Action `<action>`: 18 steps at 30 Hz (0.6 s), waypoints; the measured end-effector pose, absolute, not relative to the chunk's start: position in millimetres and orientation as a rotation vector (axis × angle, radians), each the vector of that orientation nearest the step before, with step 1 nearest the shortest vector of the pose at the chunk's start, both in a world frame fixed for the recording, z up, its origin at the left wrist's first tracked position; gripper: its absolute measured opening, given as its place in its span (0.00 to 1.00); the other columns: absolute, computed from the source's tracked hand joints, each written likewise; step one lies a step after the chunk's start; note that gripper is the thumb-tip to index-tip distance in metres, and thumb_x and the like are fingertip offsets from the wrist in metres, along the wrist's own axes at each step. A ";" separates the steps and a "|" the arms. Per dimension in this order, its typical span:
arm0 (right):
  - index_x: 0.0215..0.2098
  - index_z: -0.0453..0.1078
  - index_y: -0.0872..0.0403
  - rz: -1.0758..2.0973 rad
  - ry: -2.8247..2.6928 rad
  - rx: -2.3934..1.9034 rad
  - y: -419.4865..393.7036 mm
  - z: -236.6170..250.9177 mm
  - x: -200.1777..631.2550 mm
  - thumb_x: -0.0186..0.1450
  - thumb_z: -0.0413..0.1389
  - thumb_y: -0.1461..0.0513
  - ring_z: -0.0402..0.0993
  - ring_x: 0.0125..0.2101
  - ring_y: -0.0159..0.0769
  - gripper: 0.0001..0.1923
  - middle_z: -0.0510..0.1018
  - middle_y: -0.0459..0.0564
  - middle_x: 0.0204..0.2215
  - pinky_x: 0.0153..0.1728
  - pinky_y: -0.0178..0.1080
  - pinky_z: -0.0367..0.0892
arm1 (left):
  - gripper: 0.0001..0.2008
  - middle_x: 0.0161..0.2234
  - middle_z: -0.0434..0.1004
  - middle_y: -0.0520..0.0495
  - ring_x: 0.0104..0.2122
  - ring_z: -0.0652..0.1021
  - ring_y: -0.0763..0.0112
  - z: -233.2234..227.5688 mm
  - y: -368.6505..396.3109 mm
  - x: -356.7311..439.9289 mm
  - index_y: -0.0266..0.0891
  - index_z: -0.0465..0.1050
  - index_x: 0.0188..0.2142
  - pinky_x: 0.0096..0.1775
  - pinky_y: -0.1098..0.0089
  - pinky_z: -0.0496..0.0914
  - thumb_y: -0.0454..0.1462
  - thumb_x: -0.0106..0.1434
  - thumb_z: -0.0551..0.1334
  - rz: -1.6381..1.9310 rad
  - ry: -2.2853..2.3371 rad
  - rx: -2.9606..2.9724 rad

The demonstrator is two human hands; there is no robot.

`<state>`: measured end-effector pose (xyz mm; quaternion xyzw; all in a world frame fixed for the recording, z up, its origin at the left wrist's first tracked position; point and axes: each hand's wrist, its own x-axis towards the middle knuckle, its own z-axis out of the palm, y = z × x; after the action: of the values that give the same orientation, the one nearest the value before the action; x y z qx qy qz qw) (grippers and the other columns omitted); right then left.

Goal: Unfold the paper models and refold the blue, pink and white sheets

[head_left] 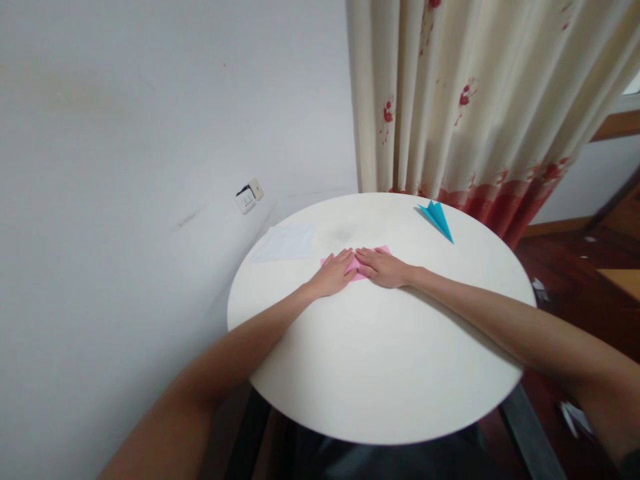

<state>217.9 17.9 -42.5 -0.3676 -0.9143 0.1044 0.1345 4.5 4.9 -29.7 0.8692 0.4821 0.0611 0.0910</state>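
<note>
A pink sheet of paper [355,265] lies flat near the middle of the round white table [370,353]. My left hand [334,272] rests on its left part, fingers stretched out and pressing down. On the right part lies my right hand [384,267], also flat, its fingertips close to those of the left. Between the two hands a strip of pink shows, with corners sticking out at both sides; the hands hide the rest, so its folds cannot be made out. Farther back on the right sits a blue paper plane [437,219], apart from both hands.
White sheets of paper [286,241] lie at the table's back left. A wall with a socket [246,199] runs along the left side. A flowered curtain [450,100] hangs behind the table. Pale scraps [575,419] are on the dark floor at right.
</note>
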 end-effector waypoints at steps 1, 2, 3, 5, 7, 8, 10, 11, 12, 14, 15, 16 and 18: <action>0.73 0.52 0.59 0.317 -2.648 -1.069 18.7 -42.6 218.4 0.77 0.36 0.49 0.48 0.71 0.49 0.34 0.53 0.62 0.71 0.68 0.56 0.47 | 0.31 0.73 0.45 0.41 0.72 0.50 0.62 -29.7 4.9 4.4 0.37 0.49 0.72 0.70 0.53 0.44 0.46 0.75 0.45 0.189 1.431 2.578; 0.73 0.53 0.59 0.327 -2.646 -1.075 19.5 -42.7 218.8 0.77 0.35 0.49 0.48 0.71 0.49 0.34 0.53 0.62 0.71 0.68 0.56 0.46 | 0.31 0.73 0.45 0.41 0.72 0.50 0.62 -29.9 5.0 4.2 0.37 0.49 0.72 0.70 0.52 0.44 0.47 0.75 0.45 0.198 1.427 2.574; 0.72 0.53 0.60 0.331 -2.641 -1.088 20.3 -42.8 219.3 0.77 0.35 0.49 0.48 0.71 0.48 0.34 0.53 0.62 0.71 0.68 0.56 0.46 | 0.31 0.73 0.46 0.41 0.72 0.50 0.62 -30.1 5.1 3.9 0.37 0.49 0.72 0.70 0.52 0.44 0.48 0.75 0.44 0.204 1.419 2.572; 0.72 0.53 0.61 0.314 -2.631 -1.125 22.0 -42.8 220.0 0.77 0.35 0.51 0.48 0.71 0.48 0.33 0.54 0.62 0.71 0.68 0.56 0.46 | 0.31 0.73 0.46 0.42 0.72 0.50 0.62 -30.7 5.4 3.2 0.37 0.49 0.72 0.70 0.52 0.44 0.48 0.75 0.44 0.208 1.399 2.574; 0.72 0.54 0.61 0.274 -2.629 -1.155 23.6 -43.0 220.5 0.76 0.37 0.54 0.49 0.71 0.48 0.31 0.55 0.63 0.71 0.68 0.56 0.47 | 0.31 0.73 0.46 0.44 0.72 0.49 0.61 -31.5 6.0 2.4 0.39 0.49 0.72 0.70 0.51 0.44 0.48 0.75 0.44 0.204 1.380 2.583; 0.72 0.55 0.61 0.255 -2.630 -1.164 24.3 -43.1 220.7 0.76 0.39 0.55 0.50 0.70 0.47 0.31 0.55 0.63 0.70 0.68 0.56 0.47 | 0.30 0.73 0.46 0.45 0.72 0.49 0.62 -32.0 6.5 2.0 0.40 0.49 0.72 0.70 0.51 0.44 0.47 0.75 0.45 0.203 1.374 2.587; 0.71 0.55 0.60 0.228 -2.631 -1.165 25.6 -43.6 221.2 0.75 0.40 0.57 0.50 0.70 0.48 0.30 0.56 0.63 0.70 0.68 0.55 0.49 | 0.30 0.73 0.46 0.47 0.72 0.49 0.62 -33.0 7.5 1.3 0.43 0.49 0.72 0.70 0.51 0.44 0.47 0.75 0.45 0.200 1.371 2.589; 0.71 0.56 0.61 0.222 -2.627 -1.161 26.1 -44.1 221.3 0.74 0.41 0.58 0.51 0.70 0.48 0.30 0.57 0.63 0.70 0.67 0.55 0.49 | 0.29 0.73 0.45 0.48 0.72 0.48 0.62 -33.4 8.1 1.1 0.44 0.49 0.72 0.70 0.52 0.44 0.47 0.75 0.44 0.197 1.372 2.588; 0.71 0.56 0.61 0.218 -2.622 -1.155 26.4 -44.6 221.5 0.74 0.41 0.58 0.51 0.70 0.48 0.30 0.57 0.63 0.70 0.67 0.55 0.50 | 0.29 0.73 0.45 0.48 0.72 0.48 0.62 -33.8 8.5 0.9 0.44 0.49 0.72 0.70 0.51 0.44 0.47 0.75 0.44 0.192 1.371 2.587; 0.71 0.57 0.61 0.207 -2.612 -1.148 26.9 -45.6 221.7 0.74 0.41 0.58 0.52 0.70 0.48 0.30 0.58 0.63 0.69 0.67 0.55 0.50 | 0.30 0.73 0.45 0.48 0.73 0.48 0.62 -34.2 9.2 0.8 0.45 0.48 0.73 0.70 0.50 0.44 0.48 0.75 0.44 0.180 1.370 2.588; 0.71 0.57 0.60 0.200 -2.610 -1.149 27.1 -46.1 221.8 0.74 0.41 0.57 0.52 0.70 0.48 0.30 0.58 0.63 0.69 0.67 0.55 0.50 | 0.30 0.73 0.45 0.48 0.73 0.48 0.62 -34.2 9.3 0.8 0.45 0.47 0.73 0.70 0.50 0.44 0.48 0.75 0.44 0.175 1.369 2.589; 0.71 0.57 0.60 0.194 -2.609 -1.153 27.1 -46.4 222.0 0.74 0.41 0.57 0.52 0.70 0.48 0.29 0.58 0.62 0.69 0.67 0.56 0.51 | 0.30 0.73 0.45 0.48 0.73 0.48 0.62 -34.1 9.3 0.9 0.45 0.47 0.73 0.70 0.50 0.44 0.48 0.75 0.44 0.174 1.368 2.590; 0.71 0.57 0.60 0.182 -2.609 -1.170 27.0 -46.7 222.3 0.75 0.41 0.57 0.52 0.70 0.48 0.29 0.58 0.62 0.70 0.67 0.55 0.51 | 0.30 0.73 0.45 0.49 0.73 0.48 0.62 -33.5 9.0 1.0 0.45 0.48 0.73 0.70 0.51 0.44 0.48 0.75 0.44 0.178 1.365 2.590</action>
<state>222.3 27.0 -46.7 -0.4045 -0.9019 0.0630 0.1377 1.0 9.0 -33.5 0.8782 0.4629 0.0605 0.1040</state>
